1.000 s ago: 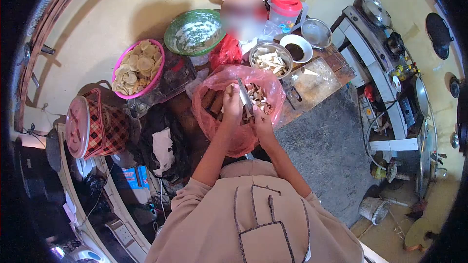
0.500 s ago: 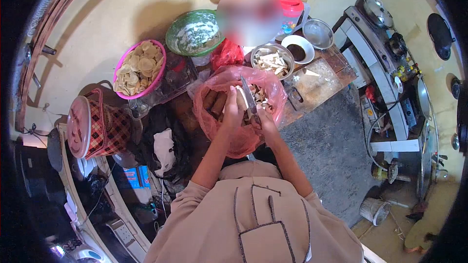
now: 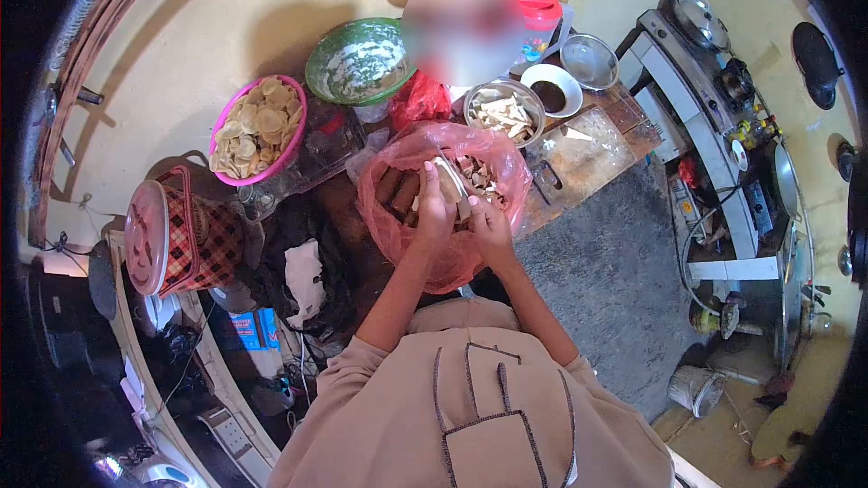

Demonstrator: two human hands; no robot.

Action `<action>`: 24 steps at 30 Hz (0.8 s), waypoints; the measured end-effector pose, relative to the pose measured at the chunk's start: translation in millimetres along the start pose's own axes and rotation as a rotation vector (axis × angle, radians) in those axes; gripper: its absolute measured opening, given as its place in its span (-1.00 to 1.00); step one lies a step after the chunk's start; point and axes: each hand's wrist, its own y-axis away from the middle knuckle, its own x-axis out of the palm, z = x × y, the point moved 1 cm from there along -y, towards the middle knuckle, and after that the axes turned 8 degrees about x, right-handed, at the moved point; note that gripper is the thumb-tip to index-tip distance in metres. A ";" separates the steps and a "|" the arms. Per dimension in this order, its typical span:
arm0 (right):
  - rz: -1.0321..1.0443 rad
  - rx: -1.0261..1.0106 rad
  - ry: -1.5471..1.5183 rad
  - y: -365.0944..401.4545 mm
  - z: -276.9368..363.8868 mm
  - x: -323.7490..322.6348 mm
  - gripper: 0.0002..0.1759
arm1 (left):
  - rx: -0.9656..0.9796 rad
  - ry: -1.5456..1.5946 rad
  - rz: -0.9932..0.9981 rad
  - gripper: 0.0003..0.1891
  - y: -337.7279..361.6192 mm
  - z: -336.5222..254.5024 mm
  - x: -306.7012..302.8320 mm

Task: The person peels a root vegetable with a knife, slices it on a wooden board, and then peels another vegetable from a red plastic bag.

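A pink plastic bag (image 3: 395,253) lies open in front of me, with brown-skinned cassava roots (image 3: 400,197) on its left side and peel scraps (image 3: 484,177) on its right. Over the bag, my left hand (image 3: 436,210) is closed around a pale cassava piece (image 3: 443,172). My right hand (image 3: 491,228) grips a knife (image 3: 459,188), its blade lying along the right side of that piece. Fingers cover the knife's handle and the lower end of the cassava.
Beyond the bag stand a steel bowl (image 3: 543,117) of white pieces and a white bowl (image 3: 573,89) of dark liquid. A wooden board (image 3: 597,152) lies to the right. A green bowl (image 3: 327,61) and pink basket (image 3: 303,113) of round slices stand left. The top centre is blurred.
The knife has tipped lower against the cassava, its blade now showing less. My right hand has shifted slightly, its fingers closer to the piece. My left hand keeps its hold.
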 end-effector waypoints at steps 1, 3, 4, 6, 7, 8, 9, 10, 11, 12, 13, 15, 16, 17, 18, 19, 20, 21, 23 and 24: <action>-0.020 0.022 0.082 1.0 3.4 -1.1 -0.60 | 0.001 -0.019 -0.002 -0.58 -1.2 2.4 -3.1; -0.043 0.120 0.262 3.5 9.4 -3.5 -0.60 | 0.003 -0.057 -0.008 -0.60 -2.6 4.0 -6.3; -0.047 0.110 0.171 1.5 1.4 0.3 -0.59 | 0.028 -0.099 0.046 -0.63 -0.7 1.2 -4.1; -0.055 0.089 -0.010 -3.8 -15.4 11.0 -0.57 | 0.078 -0.182 0.155 -0.67 5.0 -6.8 3.6; -0.059 0.092 0.021 -4.4 -17.7 11.7 -0.57 | 0.129 -0.245 0.100 -0.69 6.2 -8.3 7.9; -0.063 0.094 0.051 -5.1 -20.0 12.2 -0.57 | 0.180 -0.308 0.044 -0.71 7.6 -7.5 12.8; -0.068 0.097 0.082 -4.0 -13.6 12.2 -0.57 | 0.229 -0.371 -0.011 -0.73 8.5 -6.9 15.0; -0.104 0.121 0.142 -1.0 -7.6 12.1 -0.57 | 0.211 -0.338 -0.016 -0.73 8.1 -6.1 14.5; -0.140 0.143 0.202 3.0 -0.6 11.8 -0.57 | 0.193 -0.303 -0.021 -0.74 6.3 -4.7 13.2; -0.176 0.165 0.263 5.4 5.6 11.2 -0.57 | 0.175 -0.268 -0.026 -0.74 4.2 -3.1 11.4; -0.156 0.168 0.186 4.0 2.1 12.0 -0.57 | 0.128 -0.245 0.014 -0.74 0.4 -0.6 4.7; -0.114 0.174 0.033 0.4 -6.6 15.0 -0.57 | 0.035 -0.199 0.091 -0.72 -5.1 -2.6 -4.7; -0.095 0.177 -0.062 -0.2 -8.3 15.8 -0.56 | 0.038 -0.225 0.083 -0.72 -4.2 -5.1 -2.9; -0.076 0.178 -0.156 -0.8 -9.7 16.8 -0.56 | 0.042 -0.251 0.075 -0.72 -3.0 -7.9 -1.3; -0.060 0.202 -0.239 -0.4 -7.9 17.7 -0.60 | 0.046 -0.278 0.066 -0.73 -1.7 -11.9 2.1; -0.045 0.227 -0.323 0.0 -5.9 18.6 -0.63 | 0.049 -0.287 0.066 -0.73 -2.8 -9.2 -2.9; -0.034 0.274 -0.395 1.8 -3.7 19.3 -0.64 | 0.051 -0.295 0.066 -0.73 -5.0 -3.5 -11.3; -0.023 0.321 -0.467 2.9 -1.7 19.5 -0.60 | 0.054 -0.303 0.066 -0.73 -5.1 -3.8 -11.0; -0.033 0.377 -0.482 2.7 -3.8 19.9 -0.61 | 0.000 -0.141 -0.012 -0.74 -0.7 -1.1 -10.1; -0.085 0.297 -0.359 0.9 -8.6 20.2 -0.62 | -0.026 -0.061 -0.051 -0.75 0.8 -1.4 -8.0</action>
